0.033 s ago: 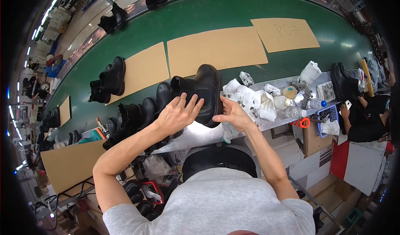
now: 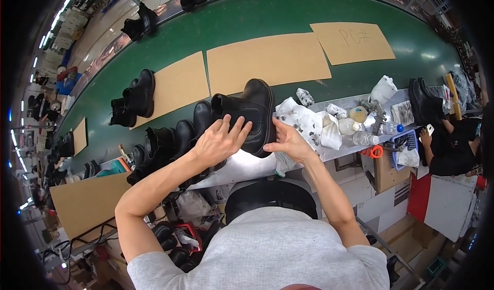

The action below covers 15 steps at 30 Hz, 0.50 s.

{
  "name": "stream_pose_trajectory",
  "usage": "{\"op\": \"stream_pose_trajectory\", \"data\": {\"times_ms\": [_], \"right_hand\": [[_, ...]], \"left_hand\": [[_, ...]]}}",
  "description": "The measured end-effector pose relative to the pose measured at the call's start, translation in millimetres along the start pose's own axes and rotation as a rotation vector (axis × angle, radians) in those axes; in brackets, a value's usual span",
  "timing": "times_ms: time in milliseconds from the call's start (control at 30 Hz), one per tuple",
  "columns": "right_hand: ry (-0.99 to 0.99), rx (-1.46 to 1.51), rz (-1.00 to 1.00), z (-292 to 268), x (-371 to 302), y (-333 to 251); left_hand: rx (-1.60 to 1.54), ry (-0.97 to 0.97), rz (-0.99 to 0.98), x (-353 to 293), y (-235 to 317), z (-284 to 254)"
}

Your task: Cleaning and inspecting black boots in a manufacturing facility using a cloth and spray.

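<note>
A black ankle boot [image 2: 256,105] is held tilted over the near edge of the table, its side facing up. My left hand [image 2: 221,142] presses its slightly spread fingers against the boot's upper; the thumb is hidden. On the other side, my right hand [image 2: 290,142] grips the sole's edge between thumb and fingers, with some fingertips out of sight behind it. Close by my left forearm stand several black boots [image 2: 184,134] in a row. Stained white cloths [image 2: 301,119] lie just beyond my right hand.
Cardboard sheets [image 2: 267,61] lie on the green tabletop [image 2: 247,17]. Plastic bottles [image 2: 364,138], orange-handled scissors [image 2: 374,151] and a blue basket [image 2: 400,159] are at the right. More boots [image 2: 139,97] stand at the left. Another person [image 2: 453,148] sits at far right holding a phone.
</note>
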State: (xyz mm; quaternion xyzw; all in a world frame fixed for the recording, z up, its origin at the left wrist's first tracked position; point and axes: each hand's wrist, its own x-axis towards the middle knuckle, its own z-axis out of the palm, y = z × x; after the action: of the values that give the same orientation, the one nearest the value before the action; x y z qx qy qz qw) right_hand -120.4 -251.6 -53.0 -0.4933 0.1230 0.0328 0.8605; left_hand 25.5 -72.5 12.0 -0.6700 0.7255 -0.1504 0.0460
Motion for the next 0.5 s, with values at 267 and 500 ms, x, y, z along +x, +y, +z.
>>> {"op": "stream_pose_trajectory", "data": {"times_ms": [267, 500], "right_hand": [[0.396, -0.942, -0.504, 27.8, -3.8, 7.6], [0.488, -1.27, -0.71, 42.8, 4.5, -9.4]], "left_hand": [[-0.032, -0.077, -0.105, 2.5, -12.3, 8.3], [-0.015, -0.077, -0.048, 22.4, -18.3, 6.1]]}}
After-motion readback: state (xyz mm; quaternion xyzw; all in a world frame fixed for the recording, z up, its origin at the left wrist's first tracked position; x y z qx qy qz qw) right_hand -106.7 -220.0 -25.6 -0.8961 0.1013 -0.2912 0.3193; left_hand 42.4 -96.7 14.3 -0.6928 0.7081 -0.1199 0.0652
